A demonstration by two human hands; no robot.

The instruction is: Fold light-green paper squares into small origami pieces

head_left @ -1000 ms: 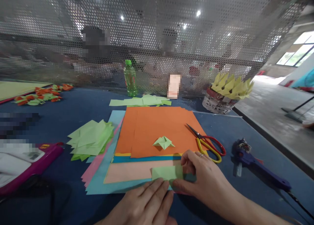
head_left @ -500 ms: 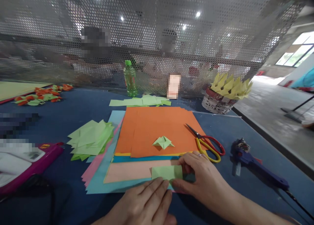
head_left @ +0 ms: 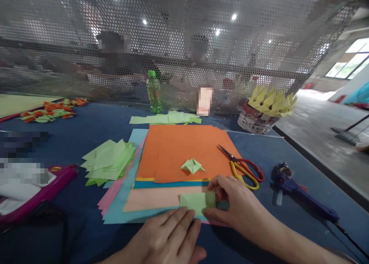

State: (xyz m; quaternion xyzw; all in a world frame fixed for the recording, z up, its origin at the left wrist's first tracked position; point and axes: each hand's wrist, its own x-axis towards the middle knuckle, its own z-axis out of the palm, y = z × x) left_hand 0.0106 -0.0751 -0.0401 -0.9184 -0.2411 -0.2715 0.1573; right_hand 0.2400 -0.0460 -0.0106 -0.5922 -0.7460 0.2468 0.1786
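Note:
A small light green paper (head_left: 197, 203), apparently folded, lies at the front of a stack of coloured sheets. My right hand (head_left: 238, 206) holds its right edge, with the thumb in front and curled fingers behind. My left hand (head_left: 170, 233) rests with its fingers stretched out, the fingertips at the paper's lower left edge. Just beyond, a small folded green piece (head_left: 192, 166) sits on the orange paper (head_left: 184, 145). Scissors (head_left: 242, 168) with one red and one yellow handle lie at the stack's right side, their dark blades partly open.
Green paper squares (head_left: 108, 160) are heaped on the left, green strips (head_left: 167, 118) behind the stack. A green bottle (head_left: 154, 93) stands near the perforated metal screen (head_left: 173, 37). A blue glue gun (head_left: 305, 198) and a woven paper basket (head_left: 259, 114) are on the right.
My left fingers have drawn back slightly toward me, exposing more of the green paper. My right hand keeps its hold, its thumb slightly higher on the paper. The view has shifted a little.

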